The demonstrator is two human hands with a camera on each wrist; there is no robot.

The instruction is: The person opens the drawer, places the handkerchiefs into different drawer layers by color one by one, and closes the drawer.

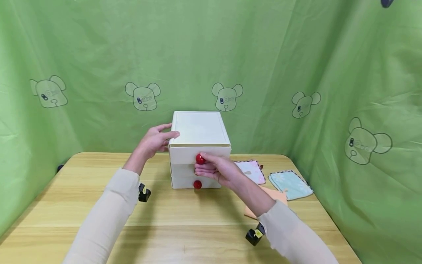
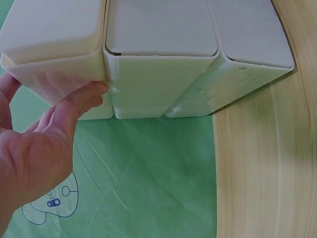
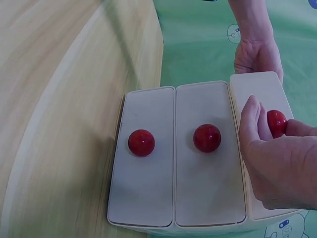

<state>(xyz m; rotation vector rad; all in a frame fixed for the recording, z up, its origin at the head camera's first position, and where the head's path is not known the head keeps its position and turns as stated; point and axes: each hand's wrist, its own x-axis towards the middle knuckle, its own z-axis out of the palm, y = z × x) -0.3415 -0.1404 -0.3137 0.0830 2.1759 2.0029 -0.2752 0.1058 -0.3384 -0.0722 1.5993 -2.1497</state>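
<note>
A white cabinet of three stacked drawers [image 1: 201, 126] stands on the table, each drawer front bearing a round red knob. My right hand [image 1: 222, 170] pinches the top drawer's knob [image 3: 277, 123] between thumb and fingers. That top drawer [image 2: 54, 29] juts slightly out past the two lower ones, which sit flush. At the cabinet's upper left, my left hand [image 1: 155, 141] rests with its thumb on the top edge and extended fingers against the side wall. The middle knob [image 3: 207, 138] and bottom knob [image 3: 141, 143] are untouched; in the head view the right hand mostly hides the middle one.
To the right of the cabinet lie a white-and-pink folded cloth [image 1: 252, 172], a light blue one [image 1: 291, 185] and an orange one [image 1: 275, 194], partly behind the right forearm. Green curtains [image 1: 184, 55] printed with bear heads surround the wooden table [image 1: 184, 227].
</note>
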